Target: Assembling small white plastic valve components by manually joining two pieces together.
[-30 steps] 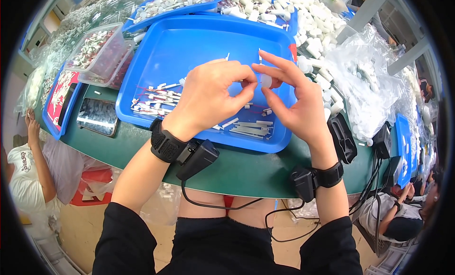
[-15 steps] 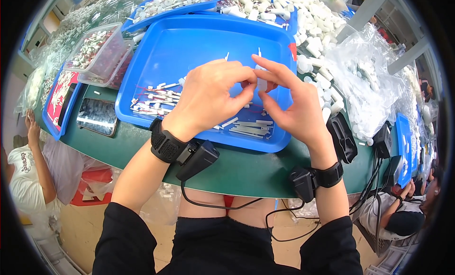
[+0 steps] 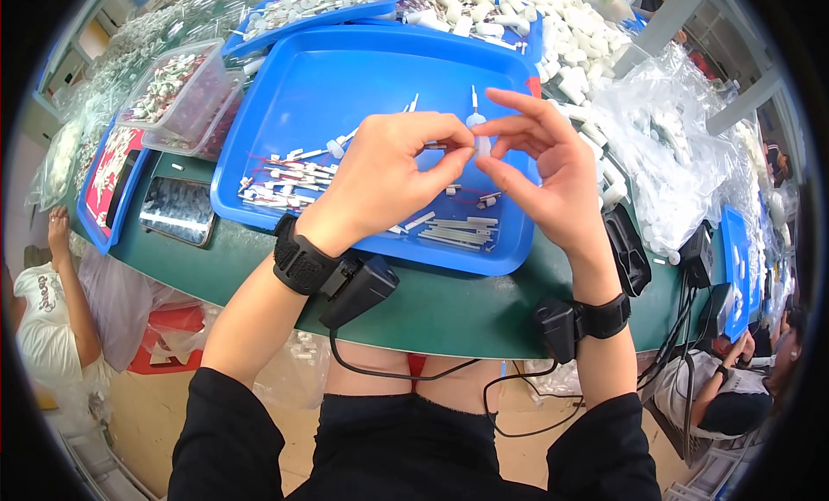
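Both my hands meet above the right half of a large blue tray [image 3: 345, 65]. My left hand [image 3: 380, 173] is closed in a pinch on a thin stick-like part [image 3: 436, 146], mostly hidden by the fingers. Thumb and fingertips of my right hand [image 3: 548, 173] hold a small whitish plastic piece [image 3: 484, 145], right against the left fingertips. Just beyond them in the tray lies a white stick with a rounded cap [image 3: 474, 112]. Short white parts with red wires [image 3: 289, 177] are heaped at the tray's left, and thin white sticks [image 3: 458, 233] lie near its front edge.
Clear plastic boxes of small parts [image 3: 168, 91] and a phone [image 3: 177, 209] are at the left. White plastic pieces [image 3: 574, 34] pile up at the back right, beside clear bags [image 3: 665, 147]. A black holder [image 3: 626, 250] stands right of the tray. Cables hang from my wrist devices.
My right hand has shifted slightly right and its upper fingers have spread and lifted. The whitish piece shows more plainly between the fingertips. My left hand has hardly moved.
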`<state>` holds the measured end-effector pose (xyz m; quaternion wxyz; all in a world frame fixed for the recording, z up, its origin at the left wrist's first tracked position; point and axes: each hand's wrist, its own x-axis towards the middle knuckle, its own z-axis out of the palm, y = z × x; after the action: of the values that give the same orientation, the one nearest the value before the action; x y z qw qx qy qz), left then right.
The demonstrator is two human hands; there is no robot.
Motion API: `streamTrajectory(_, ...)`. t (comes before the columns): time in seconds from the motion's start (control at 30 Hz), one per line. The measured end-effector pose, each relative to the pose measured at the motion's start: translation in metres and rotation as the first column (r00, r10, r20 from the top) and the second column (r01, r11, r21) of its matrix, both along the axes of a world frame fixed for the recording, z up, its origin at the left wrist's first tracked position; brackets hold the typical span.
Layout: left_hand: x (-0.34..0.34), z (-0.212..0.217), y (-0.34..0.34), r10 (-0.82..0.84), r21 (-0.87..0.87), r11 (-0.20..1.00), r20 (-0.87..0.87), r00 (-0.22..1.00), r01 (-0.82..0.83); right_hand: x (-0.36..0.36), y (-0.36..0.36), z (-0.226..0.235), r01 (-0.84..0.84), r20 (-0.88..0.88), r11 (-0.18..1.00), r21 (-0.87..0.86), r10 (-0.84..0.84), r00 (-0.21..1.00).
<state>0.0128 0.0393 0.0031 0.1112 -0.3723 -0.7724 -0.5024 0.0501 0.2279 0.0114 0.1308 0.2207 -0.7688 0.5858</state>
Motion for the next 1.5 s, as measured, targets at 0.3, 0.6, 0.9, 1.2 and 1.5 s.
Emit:
streamTrajectory(0.3, -0.001, 0.0, -0.001, 0.033, -0.02, 0.999, -0.114, 0.993, -0.035, 0.0, -0.002, 0.0, 0.027, -0.017, 1.0, -0.013, -0.027, 0.999)
streamTrajectory(0.6, 0.002, -0.006, 0.001, -0.08, -0.016, 0.997, -0.002, 0.997, 0.08, -0.003, 0.001, -0.004, 0.049, -0.078, 0.998, 0.045, -0.046, 0.996)
streamTrajectory(0.9, -0.004, 0.001, -0.005, 0.044, -0.149, 0.987, -0.122, 0.992, -0.062, -0.004, 0.002, -0.003, 0.036, -0.014, 0.998, -0.048, -0.036, 0.999)
streamTrajectory(1.2, -0.003, -0.004, -0.001, -0.041, 0.037, 0.999, 0.178, 0.983, 0.035, -0.007, 0.006, -0.007, 0.06, 0.162, 0.982, -0.176, -0.031, 0.986)
streamTrajectory(1.5, -0.001, -0.001, -0.005, 0.007, -0.089, 0.996, 0.018, 1.0, -0.005, -0.004, 0.013, -0.002, 0.026, 0.15, 0.999, 0.025, -0.029, 0.988)
